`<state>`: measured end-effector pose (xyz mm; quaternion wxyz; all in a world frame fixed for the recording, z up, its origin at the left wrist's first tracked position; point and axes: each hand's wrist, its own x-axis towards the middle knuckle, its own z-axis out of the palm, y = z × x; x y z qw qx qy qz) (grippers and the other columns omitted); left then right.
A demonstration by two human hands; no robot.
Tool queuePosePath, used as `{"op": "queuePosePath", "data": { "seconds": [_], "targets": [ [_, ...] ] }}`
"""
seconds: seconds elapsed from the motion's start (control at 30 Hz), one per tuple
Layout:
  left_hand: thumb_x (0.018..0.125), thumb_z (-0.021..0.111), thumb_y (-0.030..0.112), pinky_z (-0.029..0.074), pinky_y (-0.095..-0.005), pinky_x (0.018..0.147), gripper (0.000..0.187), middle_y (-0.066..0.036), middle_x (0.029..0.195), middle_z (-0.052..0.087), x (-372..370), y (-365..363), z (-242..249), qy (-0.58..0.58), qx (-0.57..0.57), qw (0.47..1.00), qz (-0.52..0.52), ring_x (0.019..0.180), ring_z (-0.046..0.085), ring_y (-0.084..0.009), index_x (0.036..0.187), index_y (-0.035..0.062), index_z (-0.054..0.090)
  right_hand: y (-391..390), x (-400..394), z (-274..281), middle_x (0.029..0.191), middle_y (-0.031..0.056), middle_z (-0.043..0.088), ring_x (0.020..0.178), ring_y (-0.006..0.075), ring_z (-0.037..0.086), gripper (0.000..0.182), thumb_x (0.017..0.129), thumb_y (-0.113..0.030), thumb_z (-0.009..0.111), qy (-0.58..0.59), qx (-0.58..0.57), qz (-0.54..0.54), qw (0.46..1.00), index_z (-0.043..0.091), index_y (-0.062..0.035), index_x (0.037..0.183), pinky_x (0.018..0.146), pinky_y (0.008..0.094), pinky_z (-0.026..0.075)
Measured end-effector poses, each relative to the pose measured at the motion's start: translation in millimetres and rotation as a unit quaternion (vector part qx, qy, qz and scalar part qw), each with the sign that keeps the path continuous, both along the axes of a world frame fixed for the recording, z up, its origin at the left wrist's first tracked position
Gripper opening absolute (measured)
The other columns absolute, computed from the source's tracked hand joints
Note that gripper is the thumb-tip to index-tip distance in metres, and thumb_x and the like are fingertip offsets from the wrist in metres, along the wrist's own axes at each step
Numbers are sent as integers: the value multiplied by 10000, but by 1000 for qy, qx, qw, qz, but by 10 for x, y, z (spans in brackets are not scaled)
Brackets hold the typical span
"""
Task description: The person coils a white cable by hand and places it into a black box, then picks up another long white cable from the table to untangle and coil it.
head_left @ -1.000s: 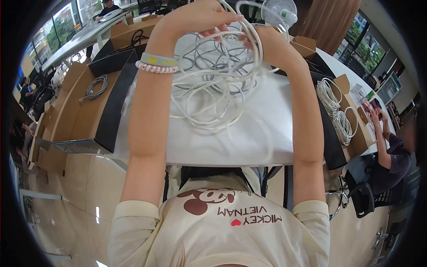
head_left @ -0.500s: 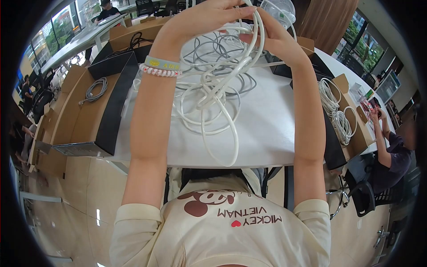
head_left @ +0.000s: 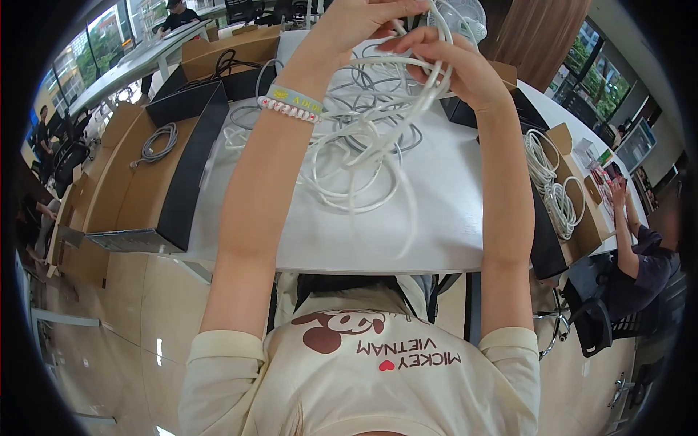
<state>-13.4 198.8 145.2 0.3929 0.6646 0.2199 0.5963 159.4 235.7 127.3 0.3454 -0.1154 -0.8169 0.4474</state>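
Note:
Both hands are raised over the far part of the white table, at the top of the view. My left hand [head_left: 363, 22] pinches white cable near the top edge. Just to its right, my right hand [head_left: 445, 62] has its fingers curled round several strands of the white cable [head_left: 389, 142]. From there the cable hangs down in a knotted, partly blurred bundle with loose loops over the table. Behind and beneath it lies a tangle of grey cable [head_left: 363, 80].
An open box [head_left: 190, 167] with a coiled grey cable [head_left: 158, 144] stands left; another box [head_left: 582, 218] with white coils [head_left: 561, 207] stands right. Black cables [head_left: 231, 64] lie in a back-left box. A small fan [head_left: 465, 18] is behind my hands. A person [head_left: 636, 251] sits far right.
My left hand and forearm have moved right, and my right hand slightly right and down. The hanging cable loops have swung right. Both hands still hold the cable.

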Motion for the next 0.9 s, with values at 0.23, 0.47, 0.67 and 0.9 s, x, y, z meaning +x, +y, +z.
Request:
{"op": "queuePosePath", "data": {
  "seconds": [0.23, 0.47, 0.67, 0.9],
  "targets": [
    [843, 629, 353, 301, -186, 440, 373, 60, 519, 404, -465, -215, 208, 22, 30, 991, 132, 460, 365, -41, 589, 116, 493, 363, 235, 45, 952, 105, 637, 619, 91, 551, 239, 896, -146, 497, 182, -54, -173, 966, 578, 17, 1052, 533, 209, 454],
    [849, 501, 256, 354, -256, 493, 281, -12, 574, 457, -1905, -532, 339, -258, 163, 940, -153, 511, 451, -119, 627, 84, 499, 1566, 1195, -365, 752, 79, 622, 507, 140, 461, 223, 878, -179, 547, 236, -321, -38, 917, 594, -38, 1044, 466, 252, 369],
    [838, 443, 221, 222, -230, 453, 304, 52, 468, 262, -2141, -922, 354, -394, 210, 892, 69, 429, 274, -75, 563, 151, 335, 1170, 1146, -295, 1075, 99, 615, 923, 182, 562, 400, 862, -288, 549, 158, -191, -449, 858, 539, -68, 1196, 786, 348, 431],
    [938, 422, 233, 244, -205, 407, 328, 58, 489, 304, -1057, -647, 370, -424, 217, 876, -73, 435, 293, -72, 624, 138, 421, 202, 804, 362, 1074, 87, 623, 940, 135, 585, 356, 911, -211, 486, 139, 97, -229, 959, 529, -58, 1230, 825, 235, 426]
  ]
}}
